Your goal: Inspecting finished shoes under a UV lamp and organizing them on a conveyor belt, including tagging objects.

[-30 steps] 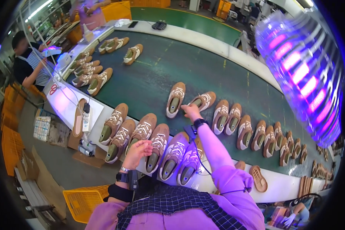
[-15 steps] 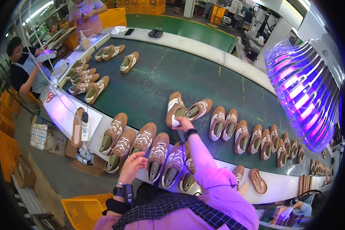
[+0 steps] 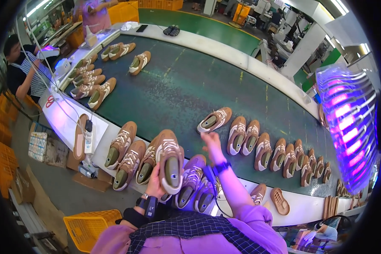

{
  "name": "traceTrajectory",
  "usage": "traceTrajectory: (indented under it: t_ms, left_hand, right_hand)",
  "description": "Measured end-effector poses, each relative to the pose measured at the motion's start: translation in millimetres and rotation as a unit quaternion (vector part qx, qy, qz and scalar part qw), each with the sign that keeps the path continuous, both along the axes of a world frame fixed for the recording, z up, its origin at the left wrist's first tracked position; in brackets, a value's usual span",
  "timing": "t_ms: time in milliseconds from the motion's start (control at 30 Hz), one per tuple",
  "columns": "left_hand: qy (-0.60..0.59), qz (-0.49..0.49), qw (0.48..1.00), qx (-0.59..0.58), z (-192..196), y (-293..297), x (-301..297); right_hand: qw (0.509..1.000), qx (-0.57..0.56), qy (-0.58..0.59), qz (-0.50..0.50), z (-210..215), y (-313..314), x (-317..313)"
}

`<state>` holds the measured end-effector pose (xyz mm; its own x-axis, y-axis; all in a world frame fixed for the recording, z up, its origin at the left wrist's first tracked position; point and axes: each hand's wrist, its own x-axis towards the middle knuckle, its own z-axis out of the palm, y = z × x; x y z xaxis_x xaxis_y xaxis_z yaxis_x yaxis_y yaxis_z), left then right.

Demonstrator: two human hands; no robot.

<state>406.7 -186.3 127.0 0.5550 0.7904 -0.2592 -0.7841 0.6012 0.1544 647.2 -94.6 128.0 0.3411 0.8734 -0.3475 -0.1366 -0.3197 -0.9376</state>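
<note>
A brown and white sneaker (image 3: 170, 158), toe pointing away and a green shoe last inside, is raised over the near ledge in my left hand (image 3: 155, 186). My left fingers are closed round its heel end from the left side. My right hand (image 3: 212, 144) is over the belt's near edge with fingers apart and nothing in it. It is just below the heel of another brown sneaker (image 3: 216, 119), which lies tilted on the green belt (image 3: 190, 84). Beneath and beside the raised sneaker, more sneakers (image 3: 123, 146) stand in a row along the white ledge.
Paired sneakers (image 3: 263, 151) line the belt to the right; others (image 3: 102, 94) stand at far left. A purple-lit lamp housing (image 3: 347, 127) hangs on the right. Loose soles (image 3: 280, 201) lie on the ledge. A yellow crate (image 3: 86, 230) stands below; a co-worker (image 3: 27, 70) is at left.
The sneaker that my right hand gripped on the belt appears to be the one now in my left hand, near me. My right hand has let go; my left has closed on it.
</note>
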Motion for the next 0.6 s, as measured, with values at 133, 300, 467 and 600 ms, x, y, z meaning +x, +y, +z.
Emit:
traceTrajectory:
  t_ms: [133, 300, 467, 600]
  left_hand:
    - [0.080, 0.072, 0.994, -0.015, -12.3, -16.6, -25.6]
    - [0.139, 0.121, 0.983, 0.001, -22.7, -29.7, -60.3]
    - [0.158, 0.065, 0.985, -0.013, -6.9, -26.5, -62.0]
    - [0.136, -0.044, 0.990, -0.015, 26.2, -5.4, -39.1]
  right_hand:
    - [0.949, -0.087, -0.197, -0.230, -53.0, 116.6, 16.6]
    - [0.920, -0.231, -0.153, -0.277, -104.2, 155.5, 31.1]
    - [0.979, 0.016, 0.191, -0.064, -109.3, 94.1, 104.3]
    - [0.915, 0.136, 0.378, 0.012, -78.7, -23.7, 150.8]
